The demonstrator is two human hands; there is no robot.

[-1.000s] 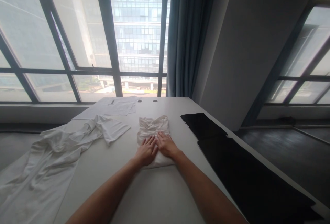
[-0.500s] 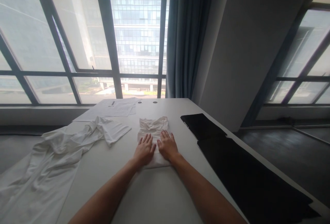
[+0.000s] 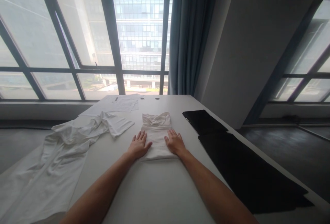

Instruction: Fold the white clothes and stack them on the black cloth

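The bare left hand (image 3: 139, 145) lies palm down with its fingers stretched forward and thumb out to the side, clasping nothing; it rests at the left edge of a folded white fabric garment (image 3: 156, 145). The bare right hand (image 3: 175, 142) mirrors it at the right edge, also flat and unclenched, its thumb on the cloth.

Between the two hands, the folded garment lies on the white, smooth-topped table (image 3: 154, 189), roughly in the middle of its width. The near part of the garment is fairly smooth, with a straight front edge, while its far end is bunched and wrinkled.

To the left, apart from the left hand, a crumpled white fabric garment (image 3: 67, 145) with a sleeve spread toward the middle hangs over the table's left side. Beyond it, flat white paper sheets (image 3: 110, 104) overlap near the far left corner, and two small round fittings (image 3: 157, 98) sit by the far edge.

To the right, flat black pieces (image 3: 239, 162) lie along the table's right side; their material is too dark to tell. Past the table stand a blue-grey fabric curtain (image 3: 184, 45) and dark-framed glass windows (image 3: 140, 28).
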